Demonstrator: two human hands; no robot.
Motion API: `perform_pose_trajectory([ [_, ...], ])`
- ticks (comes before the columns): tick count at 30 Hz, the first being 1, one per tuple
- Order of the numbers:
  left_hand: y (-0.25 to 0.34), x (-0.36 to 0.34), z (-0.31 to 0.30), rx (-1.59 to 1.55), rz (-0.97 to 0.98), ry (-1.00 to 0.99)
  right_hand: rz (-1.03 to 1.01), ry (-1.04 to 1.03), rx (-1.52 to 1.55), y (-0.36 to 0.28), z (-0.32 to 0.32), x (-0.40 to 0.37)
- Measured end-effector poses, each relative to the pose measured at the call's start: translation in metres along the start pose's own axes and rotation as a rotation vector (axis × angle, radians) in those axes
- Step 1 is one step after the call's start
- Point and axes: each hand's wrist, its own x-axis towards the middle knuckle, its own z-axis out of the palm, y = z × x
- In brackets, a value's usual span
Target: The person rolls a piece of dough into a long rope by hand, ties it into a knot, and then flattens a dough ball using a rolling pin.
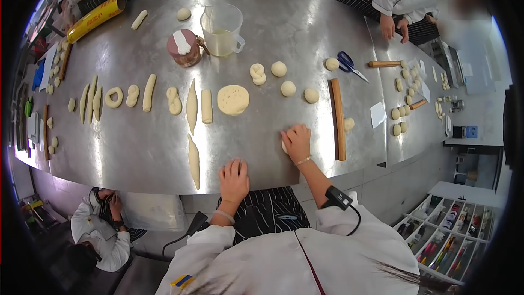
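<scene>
My right hand point(298, 143) is curled over a dough ball point(284, 147) on the steel table, with only the ball's left edge showing. Near the front edge my left hand point(234, 181) rests on the tabletop, fingers forward and slightly bent, with nothing seen in it. Ahead lie a flat dough disc point(233, 100) with small holes, a knotted dough piece point(257, 74) and several round balls, one being a dough ball point(311, 95). Left of these are a dough roll point(206, 106), a tapered dough strip point(194, 162) and a dough ring point(113, 98). A wooden rolling pin point(338, 120) lies to the right.
A measuring jug point(221, 30) with some liquid stands beside a lidded jar point(184, 48) at the back. Blue-handled scissors point(352, 66) and white paper point(377, 114) lie right. Co-workers stand across the table; another person point(101, 229) sits at lower left.
</scene>
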Motion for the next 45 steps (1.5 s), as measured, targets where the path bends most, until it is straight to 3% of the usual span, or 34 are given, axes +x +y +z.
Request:
perform_pose_trajectory([
  [4, -0.001, 0.002, -0.001, -0.007, -0.006, -0.012, 0.164, 0.013, 0.042, -0.035, -0.019, -0.065],
  [6, -0.001, 0.004, -0.002, -0.014, -0.005, -0.017, -0.054, -0.045, -0.037, -0.069, -0.013, -0.062],
  [8, 0.002, 0.003, 0.000, -0.019, -0.016, -0.019, -0.162, -0.086, -0.034, -0.060, 0.024, -0.029],
  [10, -0.001, 0.003, -0.001, -0.006, -0.004, -0.016, -0.078, -0.246, -0.088, -0.043, 0.045, 0.002],
  [12, -0.001, 0.004, -0.002, -0.002, 0.003, -0.011, 0.000, -0.078, -0.143, -0.025, 0.043, 0.030],
  [15, 0.000, 0.000, 0.000, -0.008, 0.003, -0.001, 0.140, -0.068, -0.115, -0.005, 0.015, 0.011],
  [19, -0.002, 0.002, 0.001, -0.003, 0.005, 0.000, 0.173, -0.074, -0.066, -0.034, -0.013, -0.071],
  [22, -0.001, 0.003, 0.001, -0.004, 0.008, 0.008, 0.002, -0.107, -0.119, -0.073, 0.002, -0.065],
  [26, -0.003, 0.000, 0.001, -0.007, 0.019, 0.000, -0.082, -0.122, -0.092, -0.048, 0.040, 0.001],
  [29, -0.002, 0.003, 0.000, 0.001, 0.021, 0.021, 0.061, -0.148, -0.038, -0.018, 0.027, 0.020],
  [31, -0.003, 0.001, 0.000, -0.014, 0.009, 0.004, 0.086, -0.079, 0.235, -0.001, 0.004, 0.015],
  [33, -0.004, 0.001, 0.002, -0.008, 0.013, 0.015, -0.028, -0.356, 0.255, 0.010, -0.013, -0.027],
  [36, 0.000, 0.001, 0.002, -0.017, 0.008, 0.025, 0.002, -0.311, 0.349, -0.029, -0.030, -0.073],
  [38, 0.000, 0.003, 0.000, -0.017, 0.017, 0.031, -0.035, -0.388, 0.023, -0.058, -0.032, -0.073],
  [41, 0.002, 0.003, -0.003, 0.012, 0.027, 0.044, -0.204, -0.254, 0.009, -0.050, -0.014, -0.034],
  [44, 0.002, 0.003, -0.009, -0.007, -0.002, -0.002, -0.209, -0.241, 0.092, -0.008, 0.003, -0.015],
  [45, 0.003, 0.003, -0.009, -0.005, -0.003, -0.006, -0.153, -0.151, 0.075, 0.002, -0.005, -0.012],
])
